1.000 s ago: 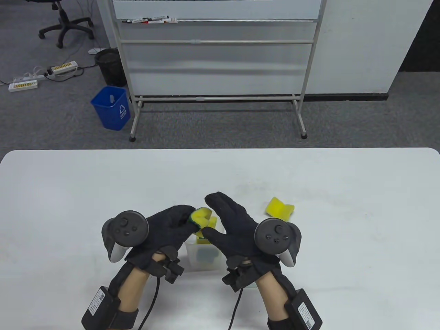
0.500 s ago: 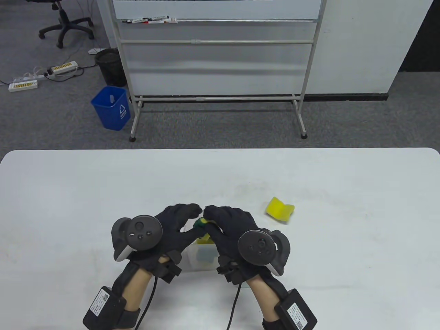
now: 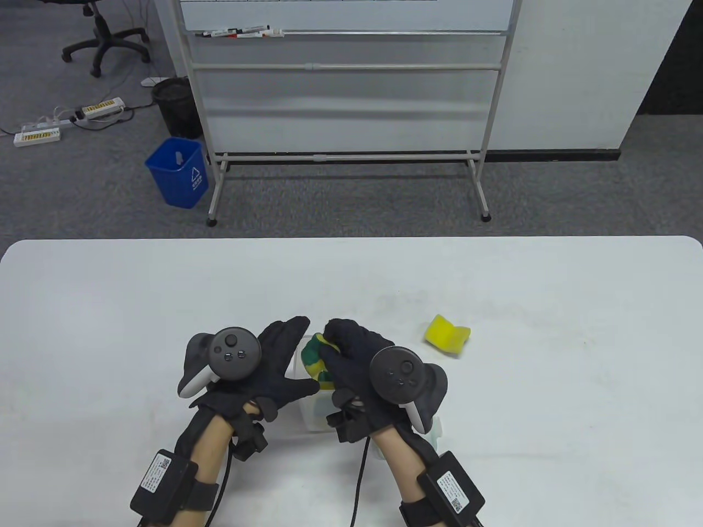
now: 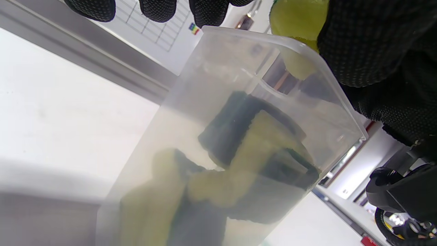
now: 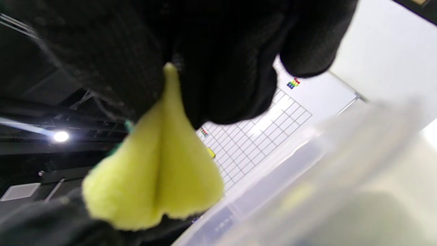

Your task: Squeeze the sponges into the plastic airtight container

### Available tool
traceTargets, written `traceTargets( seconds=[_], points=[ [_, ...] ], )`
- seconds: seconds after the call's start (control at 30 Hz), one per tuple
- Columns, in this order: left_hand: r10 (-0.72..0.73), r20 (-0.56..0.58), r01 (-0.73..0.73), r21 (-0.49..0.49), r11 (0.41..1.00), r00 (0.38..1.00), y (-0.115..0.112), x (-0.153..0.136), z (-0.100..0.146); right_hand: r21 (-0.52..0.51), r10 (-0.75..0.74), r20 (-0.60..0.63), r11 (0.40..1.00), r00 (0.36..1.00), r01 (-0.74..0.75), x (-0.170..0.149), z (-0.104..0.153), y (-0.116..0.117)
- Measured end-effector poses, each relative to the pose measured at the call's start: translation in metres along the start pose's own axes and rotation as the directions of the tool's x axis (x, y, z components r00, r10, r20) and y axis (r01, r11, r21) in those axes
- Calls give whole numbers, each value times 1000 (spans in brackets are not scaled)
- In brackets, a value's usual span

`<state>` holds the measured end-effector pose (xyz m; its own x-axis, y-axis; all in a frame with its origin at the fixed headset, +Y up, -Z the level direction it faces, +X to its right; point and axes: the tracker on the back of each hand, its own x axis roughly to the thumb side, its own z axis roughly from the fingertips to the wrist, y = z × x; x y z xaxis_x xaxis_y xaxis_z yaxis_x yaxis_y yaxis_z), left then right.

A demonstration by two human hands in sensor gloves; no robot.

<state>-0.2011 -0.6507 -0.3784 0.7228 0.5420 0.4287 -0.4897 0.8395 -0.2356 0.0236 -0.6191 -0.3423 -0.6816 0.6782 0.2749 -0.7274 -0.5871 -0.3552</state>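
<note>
A clear plastic container [image 3: 307, 420] stands near the table's front edge with several yellow-and-green sponges inside, seen through its wall in the left wrist view [image 4: 239, 150]. My right hand [image 3: 343, 351] grips a folded yellow-green sponge [image 3: 314, 359] and presses it at the container's mouth. In the right wrist view the folded sponge [image 5: 160, 177] sticks out below my fingers [image 5: 307, 44] above the container's rim [image 5: 307, 201]. My left hand [image 3: 285, 357] lies open against the container's left side, fingers stretched out. Another yellow sponge [image 3: 447, 335] lies on the table to the right.
A pale translucent piece [image 3: 436, 433], perhaps the lid, lies on the white table [image 3: 549, 384] under my right wrist. Beyond the table stand a whiteboard frame [image 3: 351, 159], a blue bin [image 3: 178, 173] and an office chair [image 3: 104, 38].
My right hand took the sponge from between both hands and pushed it down toward the container. My left hand let go and opened beside the container. Both hands shifted slightly left.
</note>
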Motion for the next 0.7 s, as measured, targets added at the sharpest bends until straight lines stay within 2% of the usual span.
traceTargets(
  seconds=[0.2, 0.4, 0.7],
  points=[
    [20, -2, -20, -10, 1000, 1000, -1, -1, 0, -6, 118, -30, 993, 993, -119, 7, 1, 9],
    [17, -2, -17, -11, 1000, 1000, -1, -1, -1, 1, 140, -60, 990, 988, -141, 5, 2, 21],
    [16, -4, -16, -9, 1000, 1000, -2, -1, -1, 37, 229, 25, 972, 973, -230, 3, 2, 36]
  ],
)
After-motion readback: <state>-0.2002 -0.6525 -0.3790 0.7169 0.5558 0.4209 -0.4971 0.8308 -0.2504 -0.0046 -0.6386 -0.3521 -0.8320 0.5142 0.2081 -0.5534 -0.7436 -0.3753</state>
